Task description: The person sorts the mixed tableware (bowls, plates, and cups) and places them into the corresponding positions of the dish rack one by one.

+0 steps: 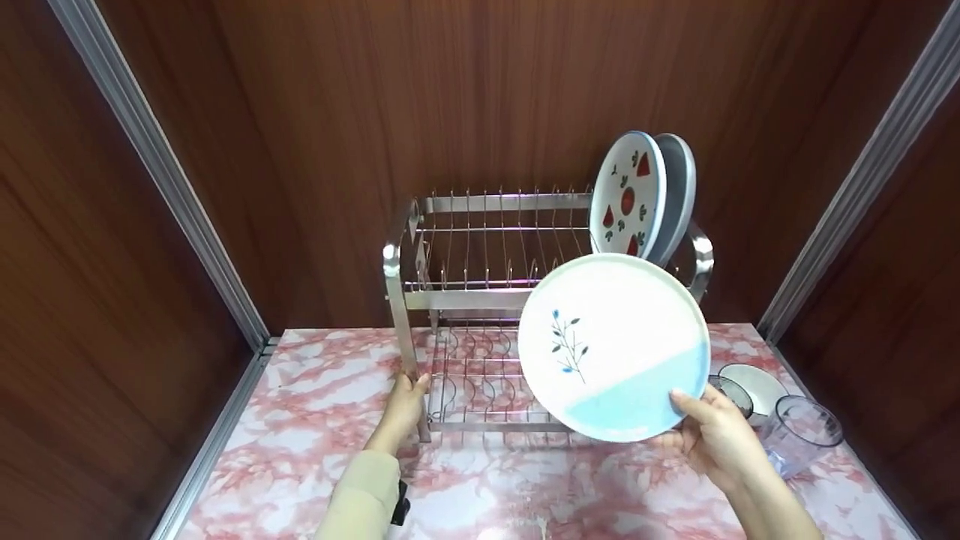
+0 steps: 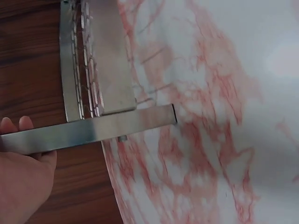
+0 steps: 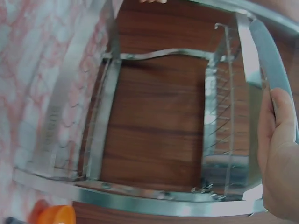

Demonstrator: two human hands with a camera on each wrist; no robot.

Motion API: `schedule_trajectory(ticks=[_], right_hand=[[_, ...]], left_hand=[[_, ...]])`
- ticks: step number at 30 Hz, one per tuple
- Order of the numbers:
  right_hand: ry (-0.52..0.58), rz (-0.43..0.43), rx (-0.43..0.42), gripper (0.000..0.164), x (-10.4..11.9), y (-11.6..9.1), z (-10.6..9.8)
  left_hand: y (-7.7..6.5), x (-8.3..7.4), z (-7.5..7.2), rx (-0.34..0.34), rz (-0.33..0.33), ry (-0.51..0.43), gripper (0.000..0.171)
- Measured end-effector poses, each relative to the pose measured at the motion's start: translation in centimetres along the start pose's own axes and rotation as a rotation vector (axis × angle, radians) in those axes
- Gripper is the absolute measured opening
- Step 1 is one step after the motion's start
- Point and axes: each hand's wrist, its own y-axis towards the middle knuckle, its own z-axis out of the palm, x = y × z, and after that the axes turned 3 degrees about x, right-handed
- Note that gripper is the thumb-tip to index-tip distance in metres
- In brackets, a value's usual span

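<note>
My right hand [image 1: 720, 442] pinches the lower right rim of a round plate [image 1: 615, 330], white with a blue lower section and a leafy sprig. The plate is held up before the right part of a two-tier metal dish rack [image 1: 465, 300], its face toward the head camera. With my left hand [image 1: 403, 405] I grip the rack's left front leg; the left wrist view shows the fingers round that metal bar [image 2: 93, 130]. On the upper tier, at the right, a white plate with red fruit patterns [image 1: 619, 199] and a grey plate [image 1: 681, 191] stand on edge.
Right of the rack, a clear glass [image 1: 806, 427], a white bowl [image 1: 754, 386] and a dark see-through dish [image 1: 733, 394] sit on the pink marbled tabletop [image 1: 322, 382]. An orange object [image 3: 58, 215] shows beside the rack. Wood-patterned panels [image 1: 337, 97] enclose the back and sides.
</note>
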Motion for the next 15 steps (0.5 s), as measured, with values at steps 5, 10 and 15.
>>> schedule_trajectory(ticks=[5, 10, 15], right_hand=[[-0.031, -0.013, 0.033, 0.02, 2.1, 1.2, 1.6], [-0.064, -0.033, -0.001, 0.021, 4.8, 3.0, 3.2], [-0.092, -0.007, -0.04, 0.02, 7.3, 4.9, 4.2]], left_hand=[[0.1, 0.1, -0.1, 0.016, 0.028, 0.02, 0.035], [0.2, 0.3, 0.0, 0.017, 0.011, -0.035, 0.042], [-0.2, 0.7, 0.4, 0.026, -0.034, -0.065, 0.048]])
